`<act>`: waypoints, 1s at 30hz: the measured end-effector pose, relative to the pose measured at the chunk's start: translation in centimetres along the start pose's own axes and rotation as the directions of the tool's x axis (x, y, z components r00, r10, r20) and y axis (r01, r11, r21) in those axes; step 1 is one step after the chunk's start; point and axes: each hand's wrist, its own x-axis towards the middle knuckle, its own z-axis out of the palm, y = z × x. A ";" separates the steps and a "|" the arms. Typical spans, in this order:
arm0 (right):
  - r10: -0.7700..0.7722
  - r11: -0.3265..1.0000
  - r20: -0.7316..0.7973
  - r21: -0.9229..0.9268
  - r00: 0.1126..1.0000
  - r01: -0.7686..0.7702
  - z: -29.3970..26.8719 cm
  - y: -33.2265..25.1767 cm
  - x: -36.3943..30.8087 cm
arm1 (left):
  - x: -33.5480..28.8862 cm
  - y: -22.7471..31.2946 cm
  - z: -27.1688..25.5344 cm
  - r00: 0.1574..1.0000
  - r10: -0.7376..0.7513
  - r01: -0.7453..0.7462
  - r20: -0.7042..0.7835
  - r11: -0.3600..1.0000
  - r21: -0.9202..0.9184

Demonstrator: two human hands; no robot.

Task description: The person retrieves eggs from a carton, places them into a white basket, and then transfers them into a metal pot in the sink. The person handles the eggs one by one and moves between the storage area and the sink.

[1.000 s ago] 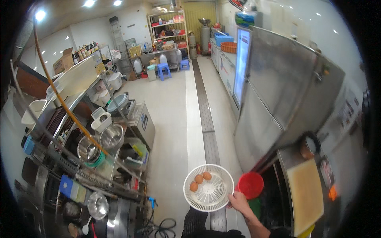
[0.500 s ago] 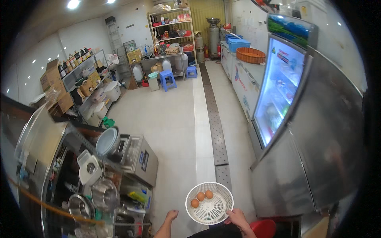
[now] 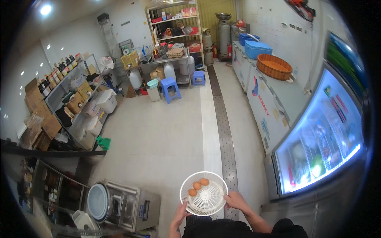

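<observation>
Basket (image 3: 214,195) w/ eggs (image 3: 197,185); fridge (image 3: 321,139) R, steel unit (image 3: 147,210) L, stools (image 3: 170,88) ahead.

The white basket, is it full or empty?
Neither: the white basket holds just three brown eggs toward its far left side, and the rest of it shows bare.

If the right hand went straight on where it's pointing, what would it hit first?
The white basket; the right hand grips its edge. Past that, the line seems to reach the rightmost egg, though depth is unclear.
</observation>
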 end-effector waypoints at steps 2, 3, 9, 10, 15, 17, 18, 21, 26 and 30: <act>-0.049 0.995 0.002 -0.084 0.999 0.049 -3.7 -3.7 7.3 | 5.5 5.4 0.1 0.995 -0.094 0.095 -0.021 0.994 0.056; -0.115 0.980 0.005 -0.164 0.993 0.114 -5.4 -5.2 10.8 | 8.4 7.8 -0.1 0.990 -0.139 0.141 -0.032 0.986 0.086; -0.087 0.995 0.043 -0.046 0.995 0.089 -13.6 -13.8 30.8 | 27.4 24.0 -2.1 0.987 -0.157 0.160 -0.033 0.972 0.170; -0.071 0.997 0.018 -0.015 0.997 0.071 -14.9 -15.2 33.6 | 30.6 26.9 -1.8 0.985 -0.169 0.173 -0.042 0.967 0.186; 0.047 0.929 -0.079 0.369 0.996 -0.014 -22.9 -20.9 48.0 | 46.8 41.7 -1.3 0.982 -0.186 0.177 0.019 0.958 0.225; 0.026 0.812 -0.103 0.583 0.994 0.039 -26.0 -22.2 53.4 | 53.8 46.6 -1.2 0.984 -0.177 0.166 0.023 0.956 0.244; 0.037 0.790 -0.094 0.612 0.995 0.029 -27.5 -22.8 56.4 | 56.9 48.7 -1.3 0.986 -0.162 0.151 0.030 0.962 0.227; 0.054 0.752 -0.117 0.658 0.992 0.037 -33.1 -24.8 66.6 | 67.4 54.8 -1.3 0.993 -0.113 0.106 0.029 0.978 0.181; 0.013 0.873 -0.246 0.475 0.969 0.109 -45.2 -30.1 83.3 | 82.5 63.8 0.3 0.990 -0.125 0.126 -0.073 0.992 0.017; -0.036 0.972 -0.263 0.217 0.964 0.095 -57.5 -37.4 97.4 | 93.4 71.8 1.3 0.971 -0.081 0.066 -0.223 0.995 -0.076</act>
